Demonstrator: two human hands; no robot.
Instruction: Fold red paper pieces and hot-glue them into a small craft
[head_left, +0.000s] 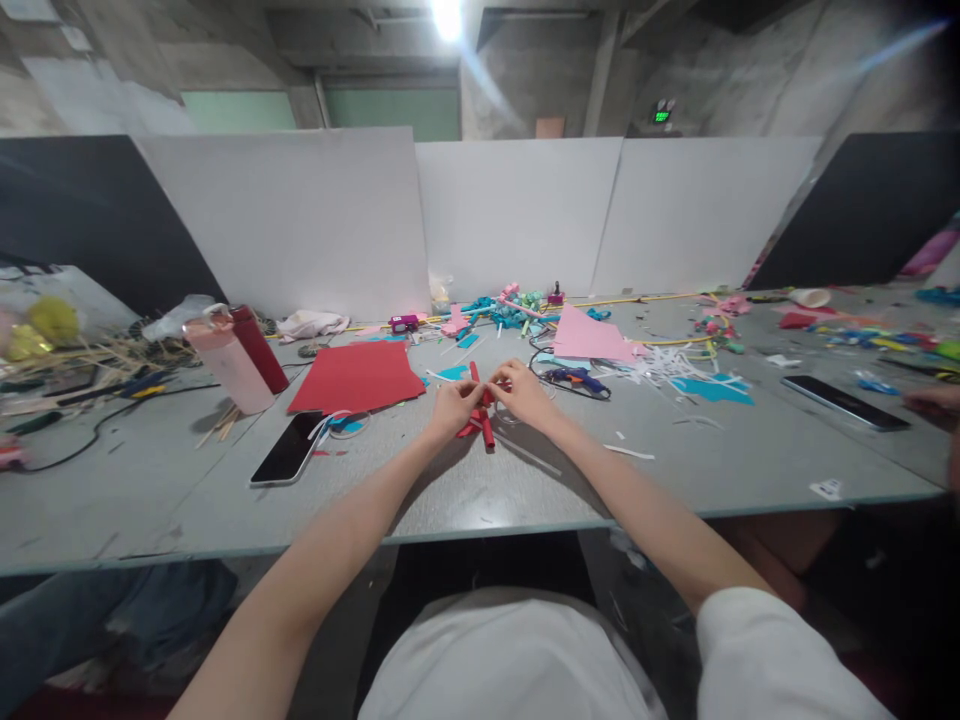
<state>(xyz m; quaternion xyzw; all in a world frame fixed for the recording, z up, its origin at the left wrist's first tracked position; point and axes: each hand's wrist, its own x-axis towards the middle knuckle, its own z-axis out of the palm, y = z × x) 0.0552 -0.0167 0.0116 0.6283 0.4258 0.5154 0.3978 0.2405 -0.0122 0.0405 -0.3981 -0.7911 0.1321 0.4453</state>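
A small red paper piece [488,432], with a rolled stick shape and a bow-like part, is between my two hands, low over the grey table [450,510]. My left hand [455,405] has its fingers closed on its left side. My right hand [520,392] pinches at its upper right side, and the fingertips of both hands nearly meet. The fingers partly hide the red piece. A thin white strip [529,456] lies just right of it on the table.
Red sheets [358,377], a phone [289,450] and a pink bottle [234,365] are on the left. Pink paper [591,334], a glue gun [576,381] and white scraps lie right. Another phone [846,402] is near another person's hand [932,402]. White panels [517,215] stand behind.
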